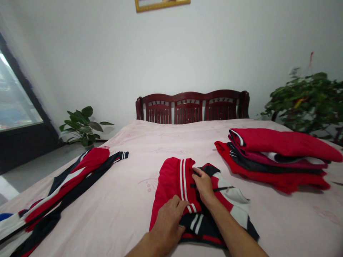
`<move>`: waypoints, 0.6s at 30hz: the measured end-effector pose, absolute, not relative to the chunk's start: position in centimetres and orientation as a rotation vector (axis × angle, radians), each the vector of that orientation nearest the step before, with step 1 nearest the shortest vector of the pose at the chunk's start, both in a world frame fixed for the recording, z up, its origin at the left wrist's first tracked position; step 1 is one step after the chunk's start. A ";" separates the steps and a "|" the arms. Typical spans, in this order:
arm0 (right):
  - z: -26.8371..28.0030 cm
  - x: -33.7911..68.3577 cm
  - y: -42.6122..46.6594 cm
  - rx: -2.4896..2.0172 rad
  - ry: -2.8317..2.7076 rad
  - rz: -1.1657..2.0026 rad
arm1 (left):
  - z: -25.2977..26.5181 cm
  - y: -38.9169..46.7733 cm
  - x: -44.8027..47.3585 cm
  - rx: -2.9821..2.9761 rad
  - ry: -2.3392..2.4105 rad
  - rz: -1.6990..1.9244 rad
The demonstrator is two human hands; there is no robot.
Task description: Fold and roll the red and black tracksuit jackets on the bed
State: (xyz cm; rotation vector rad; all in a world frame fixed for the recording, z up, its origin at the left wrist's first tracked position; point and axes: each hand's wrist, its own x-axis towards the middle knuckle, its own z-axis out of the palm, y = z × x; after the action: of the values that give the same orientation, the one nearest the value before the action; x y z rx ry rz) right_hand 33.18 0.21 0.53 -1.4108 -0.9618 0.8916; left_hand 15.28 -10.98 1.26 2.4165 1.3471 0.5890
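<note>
Left hand [170,218], right hand [205,185] on striped jacket [168,180], perhaps pinching it

On a bed [187,139], over a pale pink cover [128,214] with faint floral motifs: a partly folded red, navy and white jacket [170,182]. Right of the jacket and slightly beyond it, a stack of folded clothes [278,160] in red, magenta and navy. Well to the jacket's left, other red, navy and white clothing [68,189], stretched out lengthwise. Beyond the jacket, a dark red wooden headboard [188,103].
</note>
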 end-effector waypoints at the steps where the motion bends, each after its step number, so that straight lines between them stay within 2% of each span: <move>1: 0.4 33.6 -0.1 -1.450 -0.950 0.952 | 1.1 -11.1 15.4 2.418 1.353 0.642; 7: 0.9 35.4 -0.2 -1.487 -0.972 1.000 | 1.3 -11.5 17.4 2.416 1.344 1.010; 11: 1.1 37.0 0.5 -1.557 -1.036 0.925 | 0.8 -11.9 19.2 2.433 1.376 0.775; 14: 1.2 37.6 0.3 -1.620 -1.058 0.766 | -0.3 -12.2 20.0 2.391 1.371 0.618; 18: 2.7 34.9 -1.1 -1.555 -1.447 0.285 | -2.0 -12.4 20.4 2.351 1.297 0.628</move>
State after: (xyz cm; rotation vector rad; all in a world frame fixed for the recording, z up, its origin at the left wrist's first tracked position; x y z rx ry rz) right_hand 34.87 -1.11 2.65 -1.5554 -1.4465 0.2845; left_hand 20.40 -12.41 -1.95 2.3511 1.2969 0.6285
